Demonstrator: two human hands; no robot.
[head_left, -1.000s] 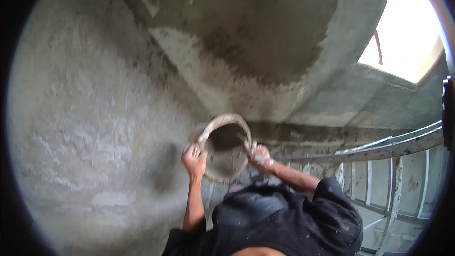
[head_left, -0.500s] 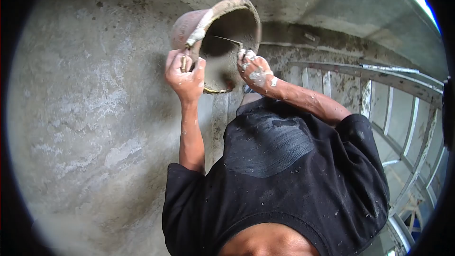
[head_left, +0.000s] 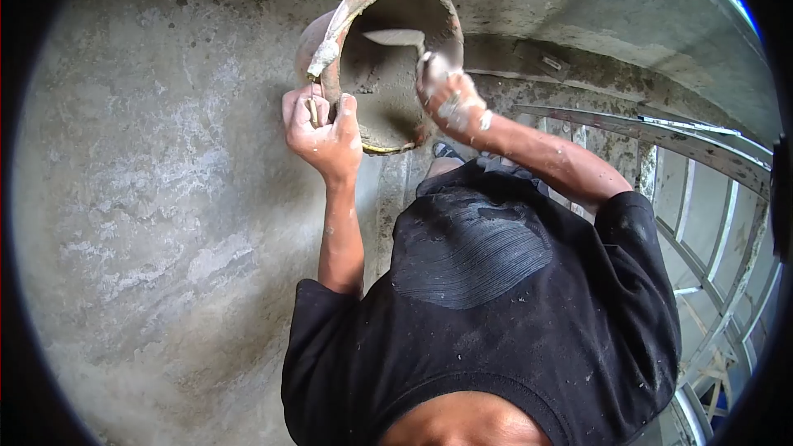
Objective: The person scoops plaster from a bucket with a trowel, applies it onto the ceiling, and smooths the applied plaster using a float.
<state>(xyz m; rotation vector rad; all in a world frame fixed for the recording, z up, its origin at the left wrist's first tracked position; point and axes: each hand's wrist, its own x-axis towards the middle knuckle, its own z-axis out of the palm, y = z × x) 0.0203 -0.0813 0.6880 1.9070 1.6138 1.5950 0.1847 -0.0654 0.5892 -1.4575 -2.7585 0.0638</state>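
A worn, mortar-caked bucket is held up in front of me, tipped so its mouth faces me. My left hand is closed round the wire handle at its left side, the thumb against the rim. Grey wet mortar lies along the lower inside wall. Closed on a trowel, my right hand is at the right edge of the mouth, slightly blurred at the fingers. The trowel's pointed blade reaches left inside the bucket, and its handle is mostly hidden. White-grey smears mark both hands.
A rough grey plastered wall rises close on the left. Another concrete surface spans the top. Metal framework with bars stands on the right. Below the bucket, a foot in a sandal shows.
The bucket has shifted slightly upward and its mouth faces me more. The trowel blade, a thin edge before, has risen and turned to show its flat side.
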